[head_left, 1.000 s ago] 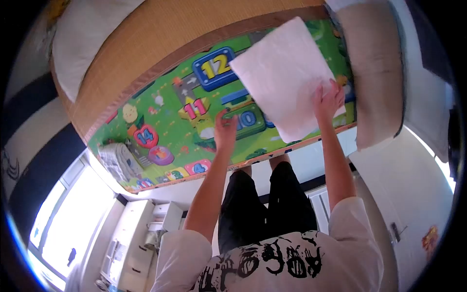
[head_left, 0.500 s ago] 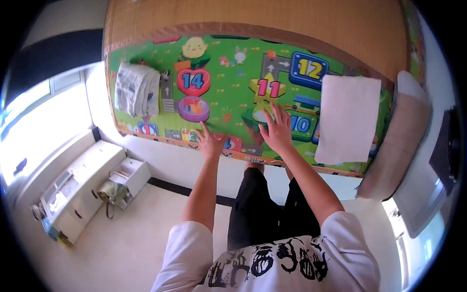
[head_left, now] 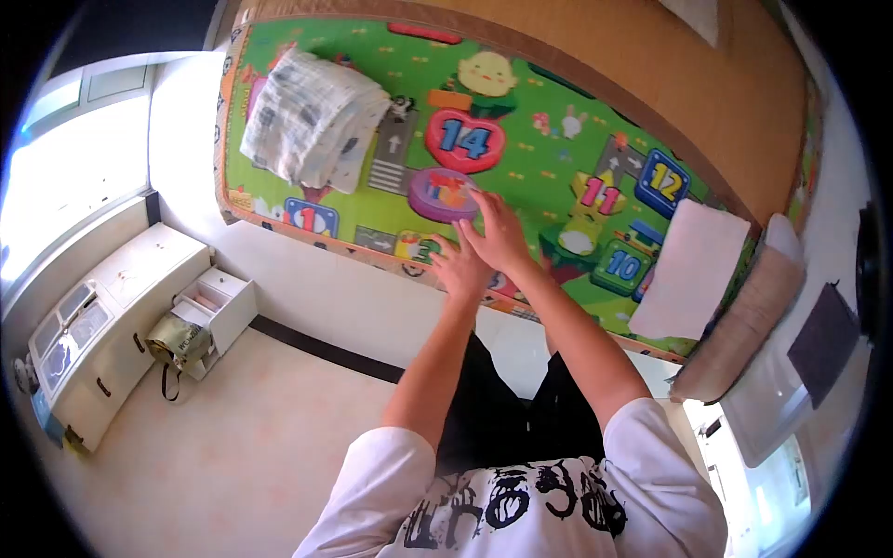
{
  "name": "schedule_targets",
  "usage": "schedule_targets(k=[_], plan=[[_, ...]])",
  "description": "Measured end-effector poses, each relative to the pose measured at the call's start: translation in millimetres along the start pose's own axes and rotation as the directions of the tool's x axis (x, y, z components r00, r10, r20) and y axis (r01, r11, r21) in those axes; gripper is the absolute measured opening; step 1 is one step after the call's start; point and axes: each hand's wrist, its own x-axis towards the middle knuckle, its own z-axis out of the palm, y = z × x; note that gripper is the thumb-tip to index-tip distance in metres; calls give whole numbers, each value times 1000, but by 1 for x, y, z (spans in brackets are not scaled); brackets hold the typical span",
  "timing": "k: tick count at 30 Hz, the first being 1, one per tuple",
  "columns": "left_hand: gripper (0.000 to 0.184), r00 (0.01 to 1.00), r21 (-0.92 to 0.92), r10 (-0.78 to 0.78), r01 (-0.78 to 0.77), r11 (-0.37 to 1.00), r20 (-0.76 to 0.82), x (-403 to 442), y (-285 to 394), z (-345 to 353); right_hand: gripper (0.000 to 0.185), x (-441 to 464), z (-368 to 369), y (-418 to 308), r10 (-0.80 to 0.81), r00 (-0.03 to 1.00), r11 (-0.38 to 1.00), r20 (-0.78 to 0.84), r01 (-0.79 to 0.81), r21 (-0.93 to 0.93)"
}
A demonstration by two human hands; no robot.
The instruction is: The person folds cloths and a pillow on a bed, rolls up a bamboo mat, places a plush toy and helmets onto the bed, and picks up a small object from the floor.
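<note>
My left hand [head_left: 460, 265] is over the front edge of the green play mat [head_left: 530, 186], its fingers apart and nothing in them. Close beside it, my right hand [head_left: 498, 232] is spread near the purple round picture, also empty. The two hands overlap slightly or touch; which is unclear. A folded white patterned cloth [head_left: 312, 121] lies at the mat's left end. At the right end a flat pale pink cloth [head_left: 693, 270] lies on the mat.
A rolled beige cushion [head_left: 749, 316] lies beyond the mat's right end. Brown matting [head_left: 595, 42] borders the mat's far side. At the lower left stand a white cabinet [head_left: 121, 316] and an open drawer holding a bag [head_left: 179, 340]. A window [head_left: 79, 177] is at the left.
The view has swung left, bringing the patterned cloth closer. My right hand has left the pink cloth, which now lies flat at the right. Both hands have come together near the mat's front edge.
</note>
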Motion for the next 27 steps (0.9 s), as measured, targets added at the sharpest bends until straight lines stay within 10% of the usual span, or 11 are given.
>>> schedule_targets(k=[5,9,13,18,21,25,27], plan=[[62,969,-537,118,17,843,216,29,-78,-43,71,74,105,-33,286,950,845,125,-312,434],[45,963,-948,-270,76,308,-11,102,-185,-29,83,139,140,-107,541,821,485,182,-481,730],[57,850,-958,-525,-116,-262,41,186,-237,-109,81,187,154,-148,648,721,247,246,-505,827],[78,895,-904,-346,126,-409,282,219,-230,-208,77,211,169,-160,633,724,192,275,-491,850],[76,914,-952,-331,147,-269,234,241,-225,-192,76,215,189,-147,591,782,205,197,-382,901],[69,990,-854,-133,-22,-521,56,247,-213,-166,73,217,175,-145,573,776,155,264,-420,894],[58,974,-827,-79,135,-546,212,224,-194,-168,71,210,153,-141,541,757,100,367,-491,866]])
